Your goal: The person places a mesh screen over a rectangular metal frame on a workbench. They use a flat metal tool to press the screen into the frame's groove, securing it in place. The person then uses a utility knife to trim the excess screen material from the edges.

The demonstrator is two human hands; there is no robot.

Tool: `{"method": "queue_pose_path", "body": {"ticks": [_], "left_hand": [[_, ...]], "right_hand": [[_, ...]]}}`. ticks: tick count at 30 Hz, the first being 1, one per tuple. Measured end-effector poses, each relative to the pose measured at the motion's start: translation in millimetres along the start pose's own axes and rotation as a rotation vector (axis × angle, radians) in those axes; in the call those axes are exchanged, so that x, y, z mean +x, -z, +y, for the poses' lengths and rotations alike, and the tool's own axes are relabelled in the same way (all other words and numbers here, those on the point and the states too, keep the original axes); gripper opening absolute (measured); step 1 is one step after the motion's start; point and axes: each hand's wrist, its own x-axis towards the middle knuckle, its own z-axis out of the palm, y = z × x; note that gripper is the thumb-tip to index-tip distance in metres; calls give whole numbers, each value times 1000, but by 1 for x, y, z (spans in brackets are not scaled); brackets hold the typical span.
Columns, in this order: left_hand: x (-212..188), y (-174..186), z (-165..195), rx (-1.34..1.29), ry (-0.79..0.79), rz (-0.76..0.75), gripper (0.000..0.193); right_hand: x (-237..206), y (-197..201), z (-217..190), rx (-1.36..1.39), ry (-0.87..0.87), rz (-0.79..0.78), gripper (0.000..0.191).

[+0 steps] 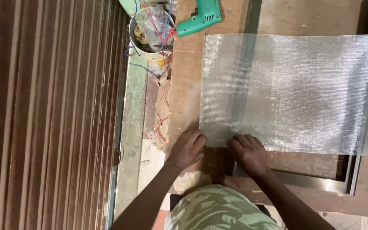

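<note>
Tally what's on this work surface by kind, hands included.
Hands: 2, left hand and right hand, both at the mesh edge
Mesh sheet: 1
Green drill: 1
Bucket of wires: 1
Metal frame: 1
Total: 6

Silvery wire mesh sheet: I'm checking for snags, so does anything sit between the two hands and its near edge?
Nothing visible does. The left hand and right hand both rest directly on the near edge of the silvery wire mesh sheet.
</note>
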Motion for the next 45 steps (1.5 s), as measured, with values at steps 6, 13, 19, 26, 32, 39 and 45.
{"method": "queue_pose_path", "body": {"ticks": [6, 13, 19, 26, 32, 39, 45], "left_hand": [[5, -11, -9, 181, 11, 13, 30], [-7, 7, -32, 151, -91, 177, 18], [-13, 8, -45, 237, -100, 101, 10], [-25, -13, -64, 269, -76, 155, 13], [-30, -19, -70, 200, -59, 109, 12], [-26, -16, -71, 181, -92, 99, 9], [-22, -15, -72, 162, -53, 87, 9]], "right_hand": [[8, -4, -6, 13, 32, 58, 15], [22, -23, -32, -18, 100, 68, 20], [39, -48, -65, 52, 220, 51, 25], [52, -72, -68, 77, 209, 99, 20], [51, -81, -68, 127, 119, 89, 11], [52, -84, -66, 116, 83, 40, 11], [58, -89, -67, 187, -59, -15, 6]]}}
